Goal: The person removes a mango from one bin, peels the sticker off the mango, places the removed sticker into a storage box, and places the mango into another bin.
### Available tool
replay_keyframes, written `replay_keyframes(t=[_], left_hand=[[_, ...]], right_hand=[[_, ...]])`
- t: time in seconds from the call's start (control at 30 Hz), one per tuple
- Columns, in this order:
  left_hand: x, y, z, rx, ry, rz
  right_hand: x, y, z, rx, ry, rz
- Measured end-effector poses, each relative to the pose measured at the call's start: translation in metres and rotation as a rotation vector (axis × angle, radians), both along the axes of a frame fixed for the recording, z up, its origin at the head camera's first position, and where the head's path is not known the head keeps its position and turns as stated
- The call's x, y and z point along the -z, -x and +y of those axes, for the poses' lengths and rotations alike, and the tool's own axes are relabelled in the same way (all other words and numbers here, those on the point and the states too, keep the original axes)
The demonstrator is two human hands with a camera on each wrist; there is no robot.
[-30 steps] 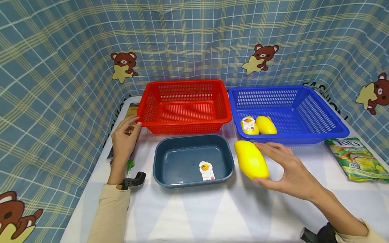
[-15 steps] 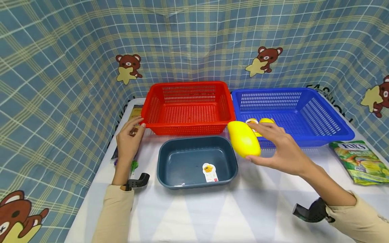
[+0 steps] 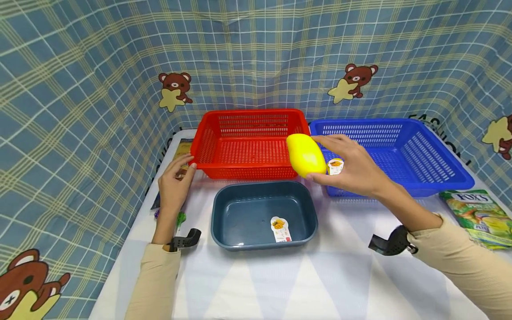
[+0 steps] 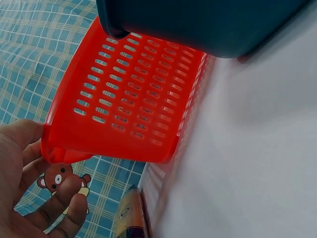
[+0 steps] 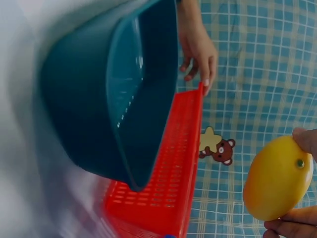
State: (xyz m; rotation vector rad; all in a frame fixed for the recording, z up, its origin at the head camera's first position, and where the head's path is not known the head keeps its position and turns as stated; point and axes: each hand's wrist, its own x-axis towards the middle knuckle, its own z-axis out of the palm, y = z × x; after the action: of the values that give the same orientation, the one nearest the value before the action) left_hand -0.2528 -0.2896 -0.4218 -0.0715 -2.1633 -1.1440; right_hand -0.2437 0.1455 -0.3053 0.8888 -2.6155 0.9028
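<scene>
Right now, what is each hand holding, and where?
Right hand grips the yellow mango across its side, lifted. Left hand only touches the red basket corner.

The right hand [image 3: 352, 166] has lifted the yellow mango [image 3: 305, 154] off the bench, where it lay a second ago in front of the blue basket [image 3: 440, 164], and carried it up and left. It now hangs over the red basket's [image 3: 248, 144] right rim.

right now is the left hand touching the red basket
Touching. In the head view the left hand has its fingertips on the near left corner of the red basket; the left wrist view shows that corner against the fingers.
</scene>
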Motion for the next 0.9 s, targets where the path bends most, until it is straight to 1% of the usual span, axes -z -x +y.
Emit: replay_keyframes(t=[0.23, 0.33, 0.63, 0.8, 0.9], left_hand=[[-0.003, -0.002, 0.000, 0.011, -0.005, -0.002], [-0.002, -0.001, 0.000, 0.013, -0.006, -0.009], [0.000, 0.001, -0.001, 0.023, -0.011, -0.016], [0.000, 0.000, -0.001, 0.017, -0.020, -0.017], [0.000, -0.001, 0.000, 0.030, -0.029, -0.013]], right_hand=[[-0.016, 0.023, -0.016, 0.003, -0.051, -0.016], [-0.022, 0.034, -0.022, 0.010, -0.067, -0.025], [-0.033, 0.066, -0.040, 0.004, -0.085, -0.044], [-0.040, 0.083, -0.055, 0.006, -0.120, -0.065], [-0.042, 0.094, -0.065, 0.010, -0.141, -0.083]])
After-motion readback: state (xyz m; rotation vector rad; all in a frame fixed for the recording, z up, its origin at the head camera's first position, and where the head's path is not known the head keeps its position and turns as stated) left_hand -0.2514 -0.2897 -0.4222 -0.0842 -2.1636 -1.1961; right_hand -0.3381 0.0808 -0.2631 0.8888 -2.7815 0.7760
